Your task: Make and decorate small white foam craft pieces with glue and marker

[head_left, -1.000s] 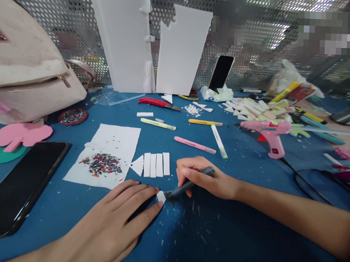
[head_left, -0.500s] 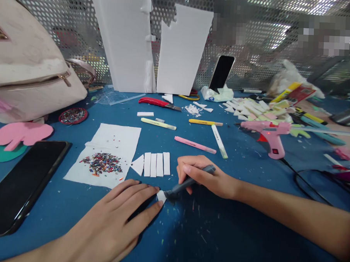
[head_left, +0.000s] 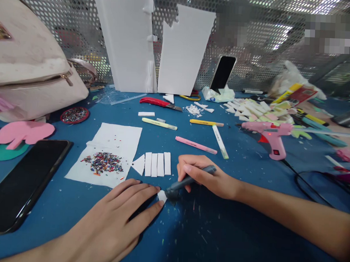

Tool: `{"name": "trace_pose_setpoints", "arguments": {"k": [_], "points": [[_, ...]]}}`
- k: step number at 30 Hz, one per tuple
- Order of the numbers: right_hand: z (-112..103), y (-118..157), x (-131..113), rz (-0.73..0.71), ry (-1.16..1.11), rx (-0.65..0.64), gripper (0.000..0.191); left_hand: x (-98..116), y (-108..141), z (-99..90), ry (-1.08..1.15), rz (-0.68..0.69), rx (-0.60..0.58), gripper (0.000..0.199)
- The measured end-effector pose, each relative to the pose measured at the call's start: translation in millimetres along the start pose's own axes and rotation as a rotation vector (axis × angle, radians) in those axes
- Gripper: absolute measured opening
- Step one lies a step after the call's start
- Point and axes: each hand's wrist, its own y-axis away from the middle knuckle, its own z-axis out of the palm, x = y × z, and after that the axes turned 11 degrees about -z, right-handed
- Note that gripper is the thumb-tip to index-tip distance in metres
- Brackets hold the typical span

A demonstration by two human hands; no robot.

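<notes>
My left hand point(head_left: 131, 208) lies low over the table, holding a small white foam piece point(head_left: 162, 196) down between thumb and fingertips. My right hand point(head_left: 203, 174) is closed round a dark grey marker point(head_left: 187, 181), whose lower end points at the right edge of that piece. Whether the tip touches it, I cannot tell. Just beyond my hands, several white foam strips point(head_left: 160, 164) stand side by side with a white triangle point(head_left: 139, 165) at their left. Left of them, a white sheet point(head_left: 105, 133) bears a heap of multicoloured beads point(head_left: 104, 162).
A pink glue gun point(head_left: 275, 131) with a cord stands at right. Highlighters point(head_left: 196, 145) and a red utility knife point(head_left: 159, 103) lie farther back. A phone point(head_left: 27, 182), a bead dish point(head_left: 74, 115) and a backpack point(head_left: 33, 63) occupy the left; white boards point(head_left: 129, 40) stand behind.
The whole view has shifted very slightly. Both hands keep their places, and the marker's end sits almost where it was beside the foam piece.
</notes>
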Motion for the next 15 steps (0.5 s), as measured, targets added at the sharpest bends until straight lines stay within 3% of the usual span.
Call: {"name": "trace_pose_setpoints", "arguments": {"k": [15], "points": [[0.1,-0.3,0.4,-0.024,0.003,-0.005,0.036,1.0,-1.7,-0.2,0.016,-0.008,0.003,0.052]]}}
